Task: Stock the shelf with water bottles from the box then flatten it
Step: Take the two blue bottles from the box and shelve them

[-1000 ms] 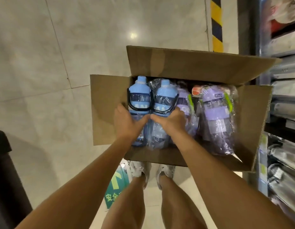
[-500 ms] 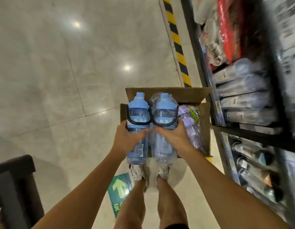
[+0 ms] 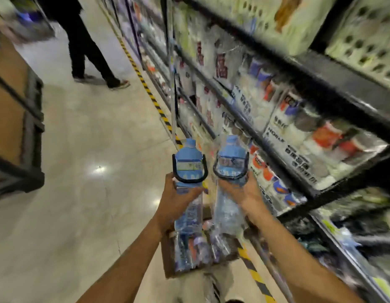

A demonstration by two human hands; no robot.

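We see a dark rack (image 3: 25, 127) at the far left, and another person's legs (image 3: 86, 51) far up the aisle. Pale bare floor (image 3: 80, 182) spreads wide between the rack and us.

Both forearms reach forward at mid-frame. The left hand (image 3: 176, 200) curls its fingers round the middle of a blue water bottle (image 3: 188, 167). Just beside it, not touching, the right hand (image 3: 244, 191) wraps a second blue bottle (image 3: 231, 162) that is in clear plastic. Both bottles stand lengthwise, caps pointing up and away, with black carry loops hanging below the caps.

Beneath them sits the cardboard box (image 3: 167, 254) on the floor, beside yellow-and-black floor tape (image 3: 144, 84). At right, close by, runs the stocked shelf (image 3: 347, 84), blurred.
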